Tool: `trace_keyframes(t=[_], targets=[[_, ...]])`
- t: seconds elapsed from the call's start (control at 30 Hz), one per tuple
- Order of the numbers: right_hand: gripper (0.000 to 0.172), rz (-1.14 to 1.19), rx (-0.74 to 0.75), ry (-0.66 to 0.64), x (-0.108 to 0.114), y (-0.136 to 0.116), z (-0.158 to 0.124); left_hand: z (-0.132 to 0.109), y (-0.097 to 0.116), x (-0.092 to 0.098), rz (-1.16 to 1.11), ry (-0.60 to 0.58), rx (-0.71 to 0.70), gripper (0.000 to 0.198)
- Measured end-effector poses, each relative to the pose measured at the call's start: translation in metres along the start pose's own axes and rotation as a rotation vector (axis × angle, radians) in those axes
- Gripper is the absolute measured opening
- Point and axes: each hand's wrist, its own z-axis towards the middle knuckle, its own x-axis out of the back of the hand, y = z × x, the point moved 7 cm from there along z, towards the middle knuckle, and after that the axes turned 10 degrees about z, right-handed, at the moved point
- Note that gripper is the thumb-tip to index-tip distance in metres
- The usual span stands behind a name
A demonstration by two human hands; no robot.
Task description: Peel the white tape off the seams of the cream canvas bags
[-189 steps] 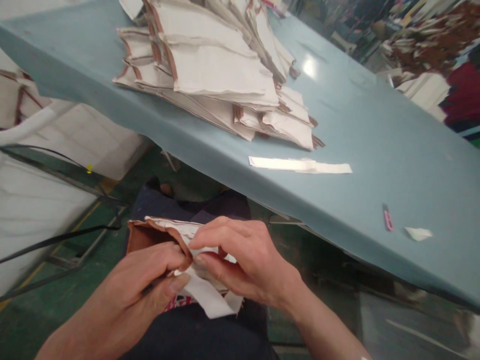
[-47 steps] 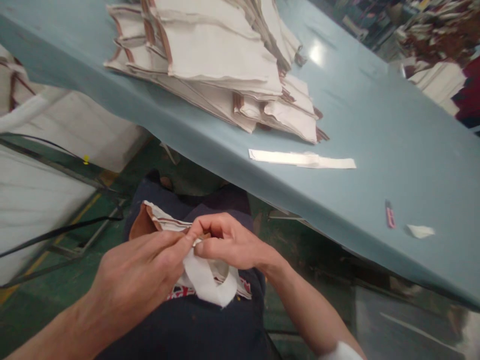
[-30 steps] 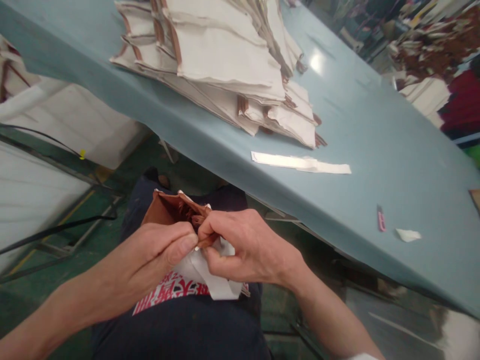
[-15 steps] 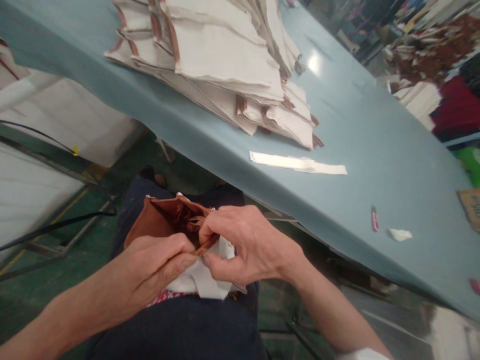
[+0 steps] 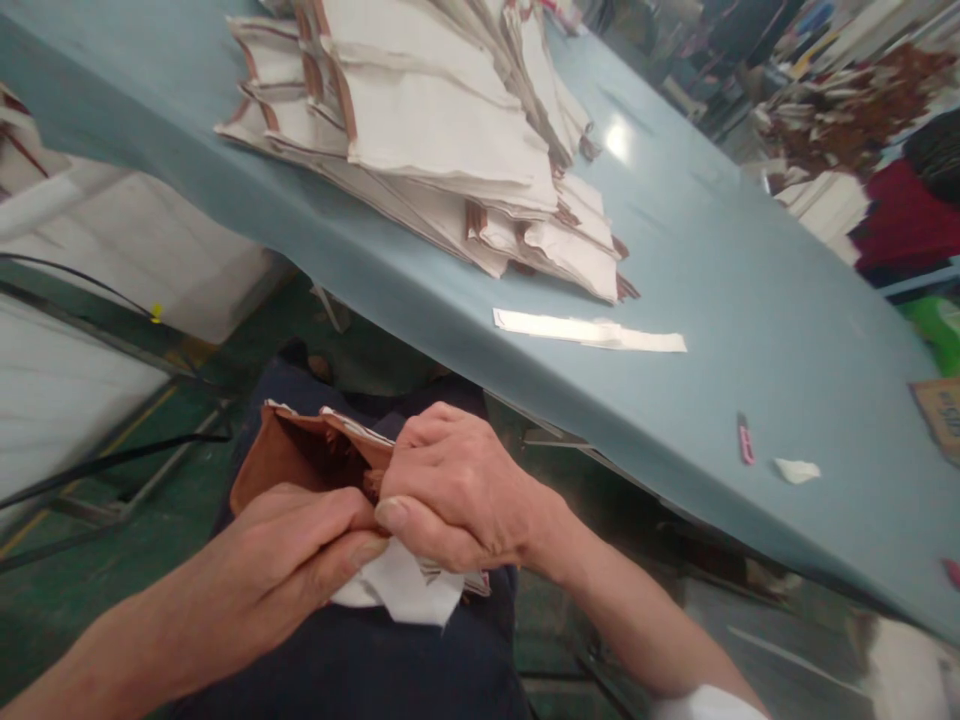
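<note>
On my lap lies a fabric bag (image 5: 274,452) with a brown lining, its mouth spread toward me. My left hand (image 5: 300,555) pinches the bag's near edge between thumb and fingers. Right beside it, my right hand (image 5: 457,490) is closed on the same brown edge, its thumb close to the left fingertips. Whatever small part is between the fingers is hidden. A white piece of cloth or paper (image 5: 420,590) hangs below both hands, over my dark trousers.
A blue-covered table (image 5: 697,300) slants across in front of me. Several cream fabric pieces with brown edging (image 5: 442,130) are stacked there. Nearer are a white strip (image 5: 589,330), a pink-handled small tool (image 5: 745,440) and a white scrap (image 5: 796,470). Thin metal bars (image 5: 161,460) stand at left.
My right hand has turned over and closed more tightly, knuckles up, against my left fingertips. The bag's mouth has shifted slightly left, and the white piece hangs a little lower.
</note>
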Motion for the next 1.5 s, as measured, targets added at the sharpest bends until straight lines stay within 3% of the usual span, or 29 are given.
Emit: trace_keyframes(t=[0.17,0.33,0.5,0.8,0.93,1.33,1.5], targets=[[0.037,0.116,0.017,-0.006,-0.004,-0.005,0.001,-0.006,0.005,0.004,-0.008,0.026,0.011,0.047],[0.039,0.226,-0.106,-0.081,-0.005,-0.002,0.010,-0.005,0.005,0.007,-0.011,0.044,0.015,0.047],[0.043,0.378,-0.257,-0.099,-0.004,0.006,0.008,-0.002,-0.002,0.004,-0.095,0.022,-0.006,0.046],[0.044,0.687,-0.397,-0.107,-0.014,0.020,-0.006,-0.001,-0.006,-0.002,-0.215,-0.060,0.076,0.040],[0.047,0.806,-0.427,-0.148,-0.019,0.024,-0.013,0.001,-0.007,-0.006,-0.250,-0.104,0.026,0.036],[0.049,0.714,-0.372,-0.084,-0.015,0.030,-0.013,0.008,-0.009,-0.012,-0.157,-0.140,-0.002,0.031],[0.054,0.829,-0.471,-0.118,-0.018,0.032,-0.017,0.006,-0.009,-0.017,-0.252,-0.228,0.115,0.032]])
